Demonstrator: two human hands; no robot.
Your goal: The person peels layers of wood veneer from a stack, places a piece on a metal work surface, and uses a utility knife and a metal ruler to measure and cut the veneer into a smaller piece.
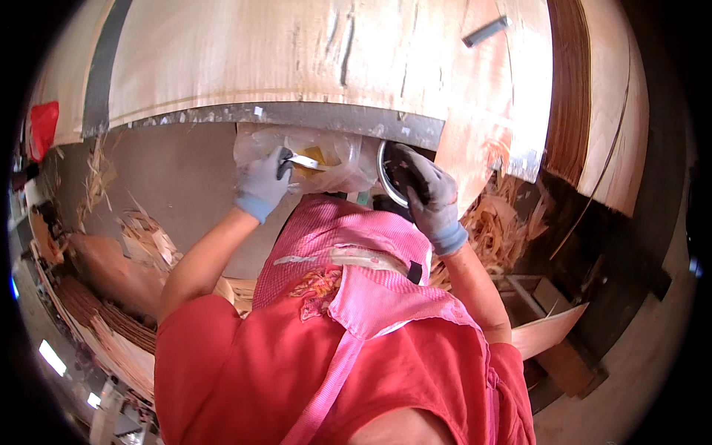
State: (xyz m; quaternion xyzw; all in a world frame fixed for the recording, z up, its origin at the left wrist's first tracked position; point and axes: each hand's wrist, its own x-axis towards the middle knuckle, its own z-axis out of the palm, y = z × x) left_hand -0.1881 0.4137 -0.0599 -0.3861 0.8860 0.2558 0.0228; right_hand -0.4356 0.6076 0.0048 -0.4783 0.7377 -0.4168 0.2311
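Observation:
My left hand (261, 182), in a grey glove with a blue cuff, is closed on a slim pale tool (305, 161). The tool's far end lies over yellow material inside a clear plastic bag (256, 147); whether it is a spoon or a scraper I cannot tell. My right hand (436, 194), gloved alike, grips the right side of a round dark bowl with a bright metal rim (383, 176). The bowl is tipped, and its inside is partly hidden by my fingers. Bag and bowl are side by side, just below the workbench's near edge.
Pale wood veneer sheets (245, 52) cover the bench, with a dark strip (311, 113) along its near edge. A small grey metal bar (486, 32) lies on the veneer at far right. Veneer scraps (493, 226) pile at right. A red object (43, 127) hangs at far left.

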